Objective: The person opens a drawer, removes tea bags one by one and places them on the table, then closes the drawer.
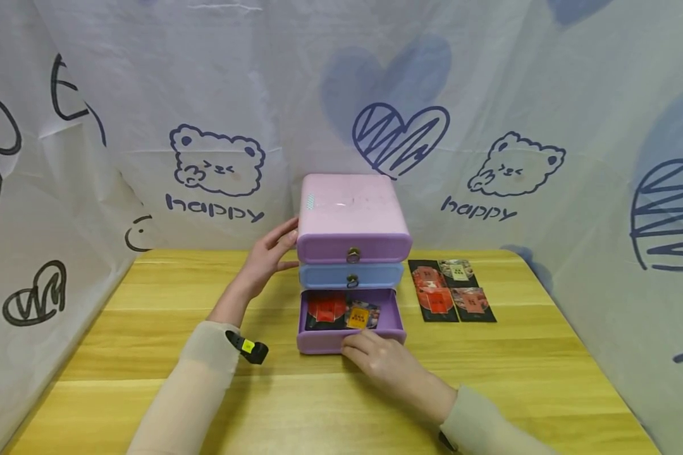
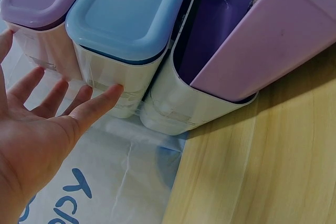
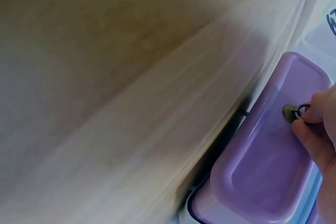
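Note:
A small desktop drawer cabinet (image 1: 350,205) with a pink top stands on the table, its purple bottom drawer (image 1: 401,309) pulled out. Inside lie a flat packet with a red label (image 1: 326,308) and another with a yellow label (image 1: 358,317). My right hand (image 1: 384,363) is at that drawer's front; thumb and finger pinch its bronze ring pull (image 3: 300,113). Spread fingers of my left hand (image 1: 266,256) rest against the cabinet's left side, beside the upper drawers. The purple top drawer (image 1: 319,249) and blue middle drawer (image 1: 319,276) are closed.
Several flat packets (image 1: 437,302) with red and pale labels lie together on the table right of the cabinet. A white printed cloth (image 1: 307,82) hangs behind the wooden table (image 1: 296,404) and along both sides. A black strap (image 1: 253,351) sticks out from the left sleeve.

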{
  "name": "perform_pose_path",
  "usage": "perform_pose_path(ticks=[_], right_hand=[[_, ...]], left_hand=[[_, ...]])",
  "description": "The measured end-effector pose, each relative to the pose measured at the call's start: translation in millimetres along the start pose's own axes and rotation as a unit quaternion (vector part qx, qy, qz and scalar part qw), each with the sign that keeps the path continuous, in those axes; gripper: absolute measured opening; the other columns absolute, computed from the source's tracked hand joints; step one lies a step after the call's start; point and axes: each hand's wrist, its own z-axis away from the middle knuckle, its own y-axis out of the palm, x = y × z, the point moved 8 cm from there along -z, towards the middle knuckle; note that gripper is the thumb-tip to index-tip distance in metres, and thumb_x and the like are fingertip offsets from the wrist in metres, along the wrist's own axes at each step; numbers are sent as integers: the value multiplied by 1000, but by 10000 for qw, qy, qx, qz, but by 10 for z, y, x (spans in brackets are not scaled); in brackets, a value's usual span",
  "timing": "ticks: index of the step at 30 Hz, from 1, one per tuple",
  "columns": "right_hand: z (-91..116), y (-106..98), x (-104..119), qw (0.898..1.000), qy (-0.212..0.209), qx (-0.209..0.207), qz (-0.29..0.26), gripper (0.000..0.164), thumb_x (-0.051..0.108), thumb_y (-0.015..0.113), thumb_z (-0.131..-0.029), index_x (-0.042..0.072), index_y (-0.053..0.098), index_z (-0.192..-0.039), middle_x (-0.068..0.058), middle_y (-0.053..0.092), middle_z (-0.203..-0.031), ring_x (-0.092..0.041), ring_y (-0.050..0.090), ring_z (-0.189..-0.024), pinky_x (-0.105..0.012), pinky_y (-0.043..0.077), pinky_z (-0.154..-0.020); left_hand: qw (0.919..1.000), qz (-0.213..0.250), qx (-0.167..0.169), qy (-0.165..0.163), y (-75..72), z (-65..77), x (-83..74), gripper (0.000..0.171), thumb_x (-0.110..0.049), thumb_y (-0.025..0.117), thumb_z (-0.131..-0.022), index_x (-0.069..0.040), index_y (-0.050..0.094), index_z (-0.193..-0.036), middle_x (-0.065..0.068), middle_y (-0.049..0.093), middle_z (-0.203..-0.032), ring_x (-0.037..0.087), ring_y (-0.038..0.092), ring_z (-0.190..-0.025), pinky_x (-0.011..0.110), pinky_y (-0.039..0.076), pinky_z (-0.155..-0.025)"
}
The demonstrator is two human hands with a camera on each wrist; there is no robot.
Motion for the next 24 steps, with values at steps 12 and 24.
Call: perform_pose_path(ticks=[12,24], right_hand=[[41,-42,65,9999,-68,-86,-7,25,0,61,-92,-1,75,-113,-10,72,-116,-22,69,-105,-25,60,-92],[73,-55,123,9999,-39,51,-82,26,-2,65,-91,-1,75,-115,-10,71,-117,-21,69,-106,-25,59,-94]], left_hand=[[10000,22,17,-24,6,11,-17,58,-40,53,-109,-21,38,-163,3,35,-168,33,44,-145,56,54,-104],[9999,100,32,18,11,6,-26,58,-37,52,-110,-19,37,-163,3,34,-168,33,43,-145,57,54,-105]])
